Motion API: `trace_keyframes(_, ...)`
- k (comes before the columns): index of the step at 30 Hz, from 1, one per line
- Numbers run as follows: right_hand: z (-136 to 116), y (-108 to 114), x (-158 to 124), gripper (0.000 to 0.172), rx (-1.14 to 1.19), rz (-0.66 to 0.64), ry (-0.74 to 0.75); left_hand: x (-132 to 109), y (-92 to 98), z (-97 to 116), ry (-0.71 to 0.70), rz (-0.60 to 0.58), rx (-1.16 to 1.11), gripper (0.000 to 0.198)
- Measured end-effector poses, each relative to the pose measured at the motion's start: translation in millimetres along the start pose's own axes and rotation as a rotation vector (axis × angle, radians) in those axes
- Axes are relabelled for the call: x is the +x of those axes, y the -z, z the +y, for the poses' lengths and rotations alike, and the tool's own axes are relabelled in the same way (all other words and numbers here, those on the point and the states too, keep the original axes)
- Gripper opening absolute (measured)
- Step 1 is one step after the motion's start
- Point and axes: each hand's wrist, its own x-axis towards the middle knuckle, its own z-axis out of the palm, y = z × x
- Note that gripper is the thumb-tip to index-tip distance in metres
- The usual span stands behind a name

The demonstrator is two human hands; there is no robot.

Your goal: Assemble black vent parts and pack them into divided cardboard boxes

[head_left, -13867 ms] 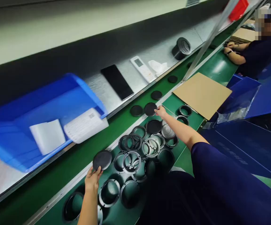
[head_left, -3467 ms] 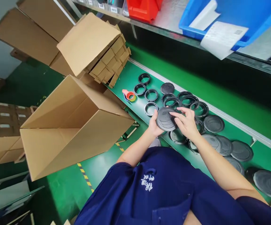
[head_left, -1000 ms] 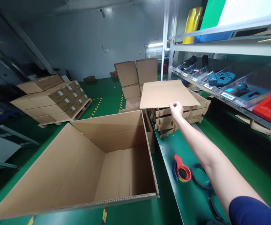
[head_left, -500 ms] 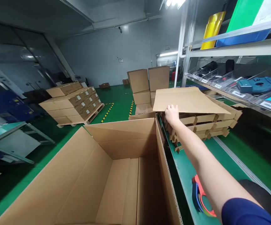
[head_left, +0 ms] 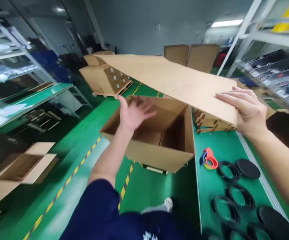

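Observation:
A flat cardboard sheet point(head_left: 174, 80) hangs tilted above an open cardboard box point(head_left: 157, 151). My right hand point(head_left: 247, 108) grips the sheet's near right corner, fingers on top. Over the box's left side, apart from the sheet, my left hand point(head_left: 135, 115) has its fingers spread and holds nothing; motion blurs it somewhat. Part of the box's inside shows beneath the sheet. To the right of the box, slotted cardboard dividers point(head_left: 207, 121) lie stacked on the green bench point(head_left: 204, 193), partly hidden behind the sheet.
Tape rolls point(head_left: 209, 159) and several black rings point(head_left: 226, 208) lie on the bench. Shelving with bins point(head_left: 272, 70) stands at the right. Boxes on a pallet point(head_left: 109, 78) sit far left. Another open box point(head_left: 21, 170) is at the lower left, beside striped floor tape point(head_left: 66, 186).
My right hand has lifted the cardboard sheet off the divider stack and brought it left over the box. My left hand has come into view. The camera has tilted down and moved back.

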Motion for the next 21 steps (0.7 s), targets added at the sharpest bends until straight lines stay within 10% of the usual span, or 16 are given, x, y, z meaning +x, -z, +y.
trace_keyframes(5,-61.3,-16.2,-46.0,0.05,0.15,-0.133,-0.221,4.3,-19.8,87.4,-0.326,0.277,0.321,0.046)
trace_keyframes(10,-74.5,-50.9,-61.9,0.052,0.133,-0.267,-0.375,-1.0,5.0,90.6,-0.189,0.5,0.463,0.021)
trace_keyframes(21,-57.5,-8.9,20.4,0.033,0.138,-0.351,-0.306,-39.7,35.0,93.6,-0.108,0.268,0.352,0.04)
